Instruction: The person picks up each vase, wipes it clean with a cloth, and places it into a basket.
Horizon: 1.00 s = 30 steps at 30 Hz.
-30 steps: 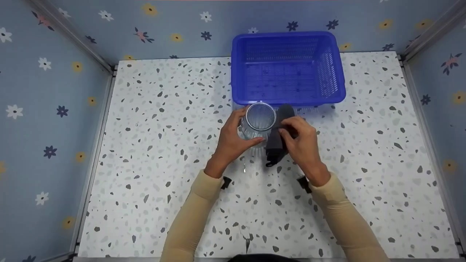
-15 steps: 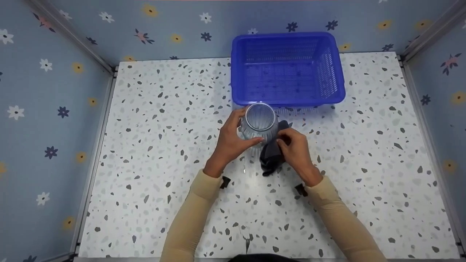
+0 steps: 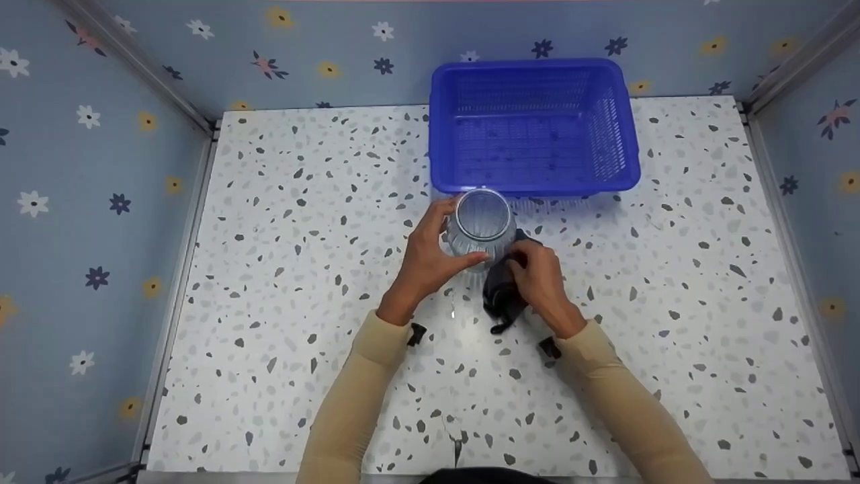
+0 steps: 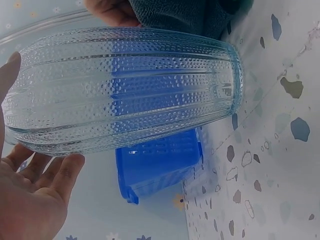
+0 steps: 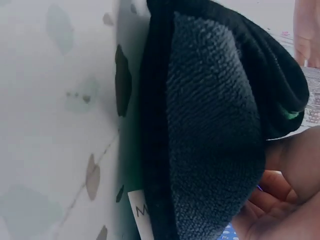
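A clear ribbed glass vase [image 3: 494, 243] stands upright near the middle of the table, and its dimpled sides show well in the left wrist view. My left hand [image 3: 428, 259] grips the vase near its rim, thumb on the near side and fingers round the left. A dark grey cleaning cloth [image 3: 500, 296] with a black edge and a loop is bunched against the vase's right side. My right hand [image 3: 541, 277] pinches this cloth between thumb and fingers. In the right wrist view the cloth's textured face and a white label [image 5: 141, 215] are visible.
Just behind the vase stands a blue plastic basket [image 3: 534, 185] with perforated walls. The speckled white tabletop [image 3: 302, 269] is bounded by flowered panels [image 3: 101, 249] at the left, back and right.
My right hand has drawn the cloth down toward me along the vase's right side, bunching it up. The left hand and the vase have stayed in place.
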### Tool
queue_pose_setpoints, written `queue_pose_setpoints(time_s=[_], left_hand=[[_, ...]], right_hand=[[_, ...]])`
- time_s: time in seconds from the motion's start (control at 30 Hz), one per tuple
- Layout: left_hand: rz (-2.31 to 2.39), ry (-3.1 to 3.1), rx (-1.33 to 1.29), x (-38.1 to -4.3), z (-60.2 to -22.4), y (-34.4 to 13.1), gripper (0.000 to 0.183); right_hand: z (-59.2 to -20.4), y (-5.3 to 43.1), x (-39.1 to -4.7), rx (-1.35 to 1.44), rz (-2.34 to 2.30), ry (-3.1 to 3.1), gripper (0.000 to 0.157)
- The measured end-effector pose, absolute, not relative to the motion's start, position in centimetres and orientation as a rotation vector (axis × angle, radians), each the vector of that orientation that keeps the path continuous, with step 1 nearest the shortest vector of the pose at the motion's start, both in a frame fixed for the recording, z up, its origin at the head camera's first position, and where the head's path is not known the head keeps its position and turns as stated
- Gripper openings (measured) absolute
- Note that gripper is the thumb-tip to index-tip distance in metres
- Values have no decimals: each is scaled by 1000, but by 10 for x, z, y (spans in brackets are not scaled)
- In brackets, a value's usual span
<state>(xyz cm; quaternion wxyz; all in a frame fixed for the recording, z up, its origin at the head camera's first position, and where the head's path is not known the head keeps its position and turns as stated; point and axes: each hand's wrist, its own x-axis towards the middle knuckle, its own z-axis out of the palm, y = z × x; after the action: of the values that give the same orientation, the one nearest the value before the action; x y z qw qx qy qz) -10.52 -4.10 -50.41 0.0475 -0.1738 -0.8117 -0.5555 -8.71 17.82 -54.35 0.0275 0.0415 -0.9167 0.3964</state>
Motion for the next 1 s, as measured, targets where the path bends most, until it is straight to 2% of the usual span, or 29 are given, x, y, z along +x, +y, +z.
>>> queue_pose_setpoints(time_s=[0.5, 1.0], left_hand=[[-1647, -2454, -540, -106, -504, -40, 86], [-1537, -2411, -506, -100, -509, -33, 89]], right_hand=[[-498, 181, -77, 127, 1407, -2528, 11], [-461, 177, -88, 294, 1372, -2413, 9]])
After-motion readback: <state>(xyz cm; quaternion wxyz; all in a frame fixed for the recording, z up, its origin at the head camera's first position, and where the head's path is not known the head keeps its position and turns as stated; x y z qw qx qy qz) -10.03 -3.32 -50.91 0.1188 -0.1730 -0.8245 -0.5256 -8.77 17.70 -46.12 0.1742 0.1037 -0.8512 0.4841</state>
